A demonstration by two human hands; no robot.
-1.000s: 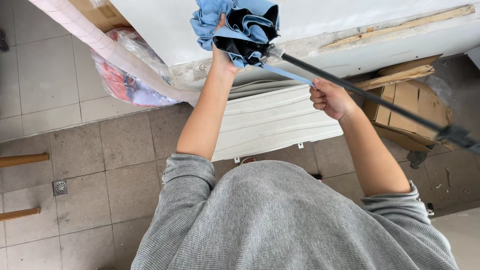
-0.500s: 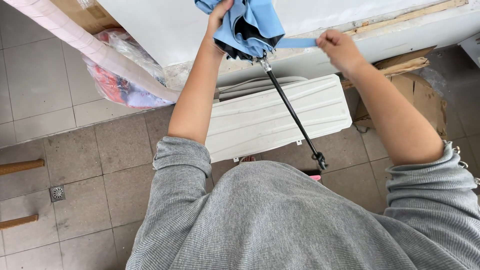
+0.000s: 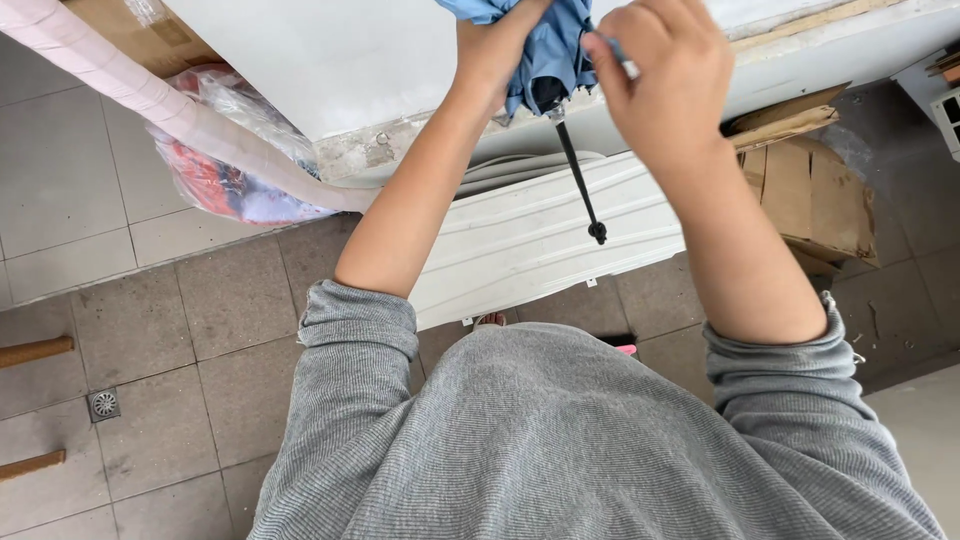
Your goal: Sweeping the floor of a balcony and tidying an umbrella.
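we've got the blue umbrella [image 3: 545,50] up at the top edge of view, folded canopy bunched tight, partly cut off by the frame. left hand [image 3: 497,45] is closed round the bunched fabric, gripping it from the left side. right hand [image 3: 665,70] is now right up against the canopy too, fingers curled in, pinching what looks like the end of the light blue strap [image 3: 620,62] w/ a small pale tab at its tip.

what changed: half a sec ago the strap was pulled out straight to the right, away from the canopy, right hand well apart from the left. now the strap's been brought across and the two hands sit close together on the bundle. the black shaft [image 3: 578,180] has swung too – a sec ago it stuck out far to the right, now it hangs nearly straight down toward us, handle end [image 3: 597,235] over the white ribbed panel [image 3: 520,250].

our read: the strap is mid-wrap round the folded canopy, so the bundle is abt held shut but we can't tell if the tab is fastened yet.

around: pink-wrapped pipe [image 3: 150,100] and a plastic bag [image 3: 235,170] to the left, flattened cardboard [image 3: 810,190] to the right, tiled floor [image 3: 200,320] w/ a drain [image 3: 103,403].
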